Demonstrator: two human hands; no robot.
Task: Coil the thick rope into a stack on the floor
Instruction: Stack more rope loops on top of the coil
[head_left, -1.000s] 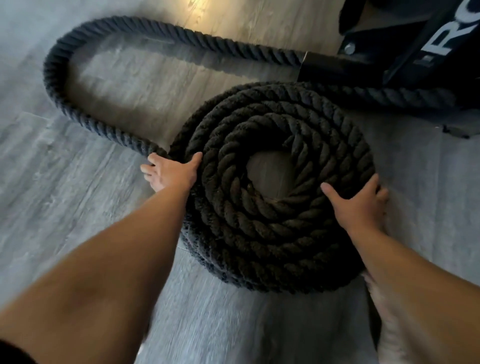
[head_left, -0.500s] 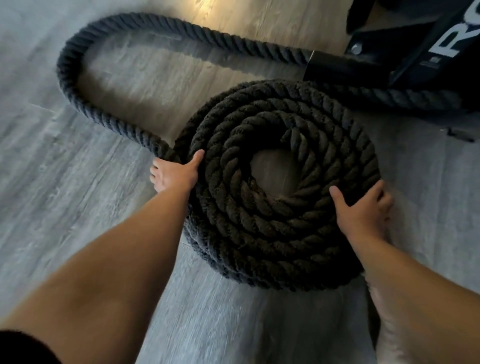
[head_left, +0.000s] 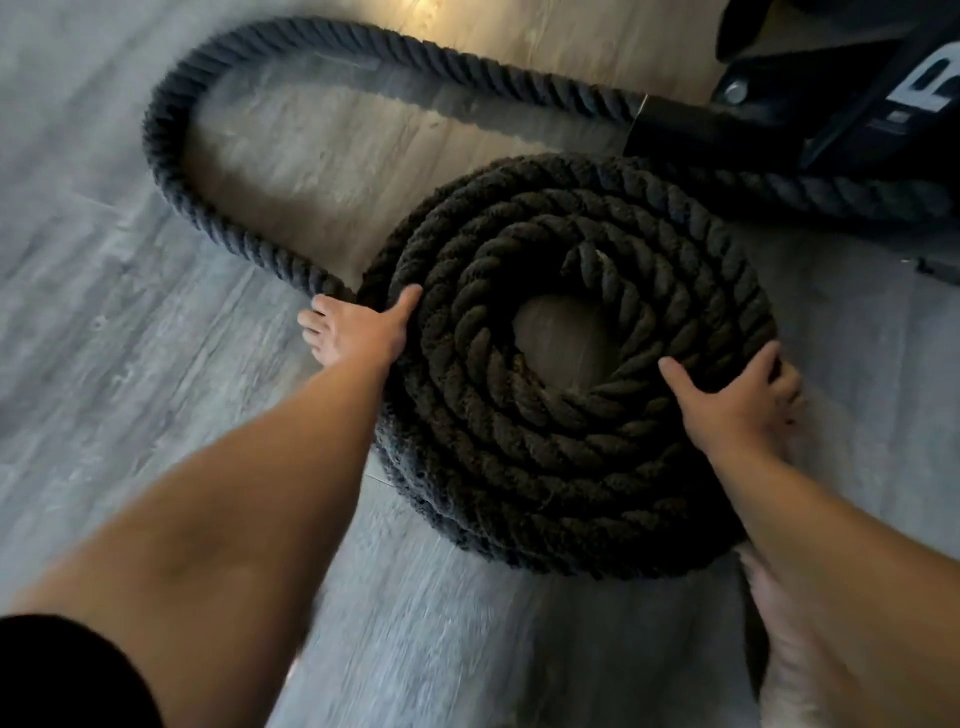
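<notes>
Left grip (head_left: 358, 338) released, flat: thumb on top turn of coil (head_left: 571, 467), fingers splayed down its outer left side. Right grip (head_left: 737, 400) also released, palm on top turns at right rim, fingers spread over edge. Neither clasps rope.

Coil sits on floor (head_left: 104, 415), several layers high, hole at centre.

Remaining: long loose loop (head_left: 171, 156) lies up-left, runs to black end sleeve (head_left: 675, 124) by frame (head_left: 857, 104). Judged well past half done.

Writing: white letter fragment on frame, cut off, unreadable.
</notes>
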